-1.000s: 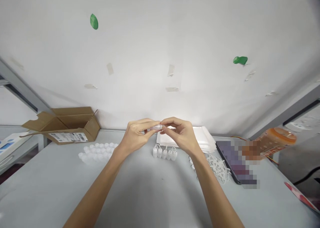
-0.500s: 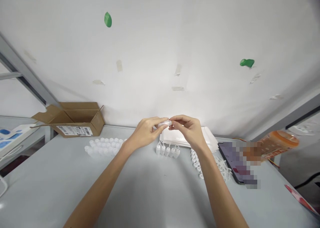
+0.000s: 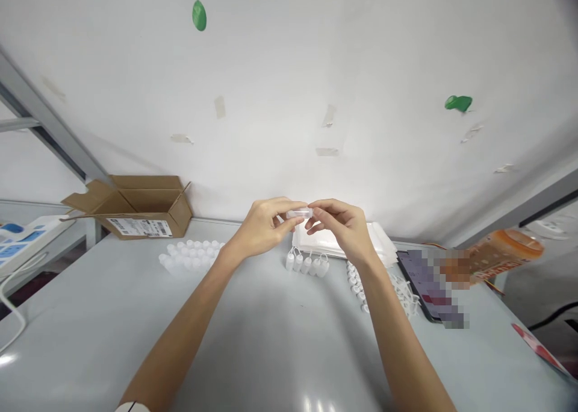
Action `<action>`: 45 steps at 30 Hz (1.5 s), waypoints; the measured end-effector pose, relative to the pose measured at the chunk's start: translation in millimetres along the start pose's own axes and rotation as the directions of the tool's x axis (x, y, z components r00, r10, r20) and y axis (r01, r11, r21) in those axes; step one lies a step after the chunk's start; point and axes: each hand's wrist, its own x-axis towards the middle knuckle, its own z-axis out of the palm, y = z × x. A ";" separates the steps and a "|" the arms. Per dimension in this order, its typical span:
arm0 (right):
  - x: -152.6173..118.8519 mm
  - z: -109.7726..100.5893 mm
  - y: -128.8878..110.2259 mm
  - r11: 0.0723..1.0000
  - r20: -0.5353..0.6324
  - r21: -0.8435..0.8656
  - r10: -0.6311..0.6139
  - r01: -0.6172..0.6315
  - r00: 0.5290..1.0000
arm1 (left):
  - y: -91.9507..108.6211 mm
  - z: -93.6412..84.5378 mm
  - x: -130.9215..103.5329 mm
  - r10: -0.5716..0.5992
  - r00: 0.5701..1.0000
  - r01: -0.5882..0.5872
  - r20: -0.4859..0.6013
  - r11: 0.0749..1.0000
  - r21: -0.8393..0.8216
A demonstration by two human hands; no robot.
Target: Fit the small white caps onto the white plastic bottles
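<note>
A small translucent plastic vial (image 3: pixel 298 213) lies sideways in the air between my two hands. Thumb and fingers of my left hand (image 3: pixel 266 226) are closed around its left part. My right hand (image 3: pixel 342 224) pinches its right end with thumb and fingertips, which partly hide that end. Below the hands, several white capped vials with loops (image 3: pixel 307 264) stand in a short row. To the left is a cluster of translucent vials (image 3: pixel 192 256). Small round white caps (image 3: pixel 356 287) lie in rows beside my right forearm, with a pile of white straps (image 3: pixel 409 297) on its other side.
White flat sheets or bags (image 3: pixel 382 243) lie behind my right hand. A phone-like device (image 3: pixel 424 285) and an orange container (image 3: pixel 508 255) are at the right. An open cardboard box (image 3: pixel 149 216) stands back left against the wall (image 3: pixel 271 68). A white cable (image 3: pixel 15 309) hangs at the left edge.
The view has shifted slightly, and the table things appear a little higher. Both hands stay together at the vial, and more of it shows between the fingers now.
</note>
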 end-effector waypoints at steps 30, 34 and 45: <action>-2.3 -6.0 -7.1 0.990 0.046 -0.139 0.018 -0.012 0.999 | 4.2 4.9 0.3 -0.024 0.999 0.024 0.023 1.000 -0.007; -2.4 -5.4 -7.6 0.987 0.023 -0.160 0.032 -0.028 0.999 | 3.0 6.5 0.9 -0.021 0.999 0.021 0.024 1.000 0.000; -2.6 -5.6 -9.5 0.982 0.012 -0.187 0.034 -0.031 0.999 | 1.0 8.2 1.1 -0.008 1.000 0.008 0.024 1.000 0.007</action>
